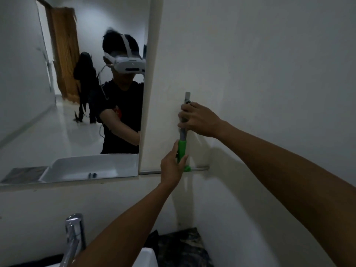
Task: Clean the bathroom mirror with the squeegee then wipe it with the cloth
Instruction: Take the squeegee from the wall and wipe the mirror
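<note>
At the bottom edge of the view, a chrome faucet [74, 236] rises beside the white rim of a sink [146, 257]. A dark, crumpled cloth [183, 245] lies just to the right of the sink, in the corner against the wall.

Both forearms extend upward from the lower edge toward the wall. The left hand [172, 166] is wrapped around the green lower section of the squeegee [183, 137] handle, with the thumb lying along the green grip. The right hand [199, 119] grasps the grey upper section of the same handle, fingers curled around it from the right. The squeegee stands nearly upright, close against the wall, just right of the mirror's edge. Its green lower end sits at a narrow ledge [200, 168] that runs along the wall at the mirror's bottom line. The blade is not discernible.

The mirror [34, 132] occupies the upper left of the view. It reflects a person wearing a white headset and dark shirt, the sink, and a corridor with a wooden door behind.
</note>
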